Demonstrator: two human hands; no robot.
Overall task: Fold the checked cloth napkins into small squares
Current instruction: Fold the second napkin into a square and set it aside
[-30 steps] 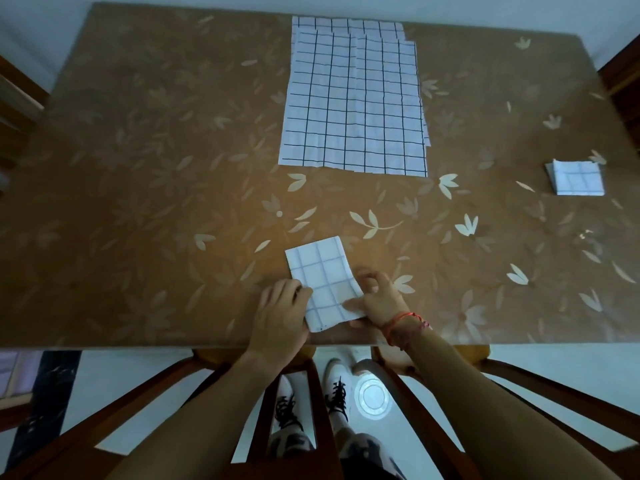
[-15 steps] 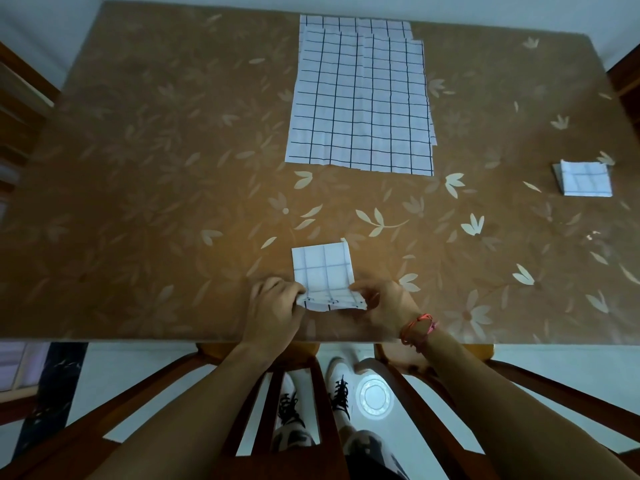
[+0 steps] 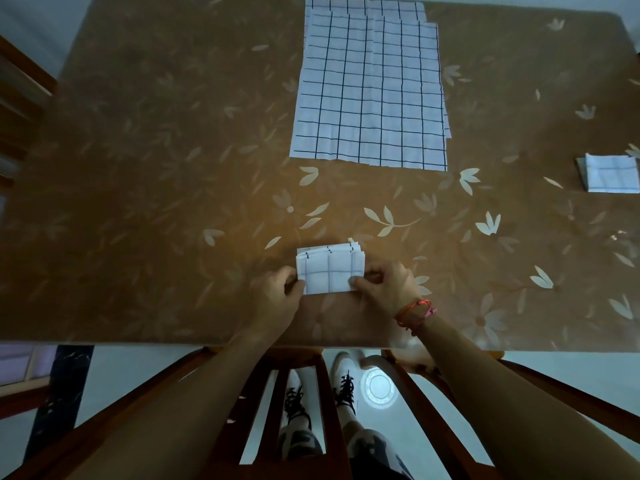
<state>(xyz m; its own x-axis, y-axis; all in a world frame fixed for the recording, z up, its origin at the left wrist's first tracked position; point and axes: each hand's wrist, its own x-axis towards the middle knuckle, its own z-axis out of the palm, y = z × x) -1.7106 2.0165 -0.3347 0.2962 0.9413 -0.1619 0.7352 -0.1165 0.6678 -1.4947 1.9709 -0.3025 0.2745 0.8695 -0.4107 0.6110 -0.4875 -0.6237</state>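
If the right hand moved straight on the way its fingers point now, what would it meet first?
The right hand pinches the folded napkin, with its fingers pointing left across it. Going on, it would likely meet the left hand, which grips the napkin's opposite edge, though depth is unclear.

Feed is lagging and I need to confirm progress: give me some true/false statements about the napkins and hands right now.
1. The left hand and right hand both grip the small napkin near the front edge of the table. True.
2. The flat stack of napkins lies beyond it. True.
3. A folded square sits far left. False: the folded square sits far right.
4. The right wrist is bare. False: it wears a red bracelet.
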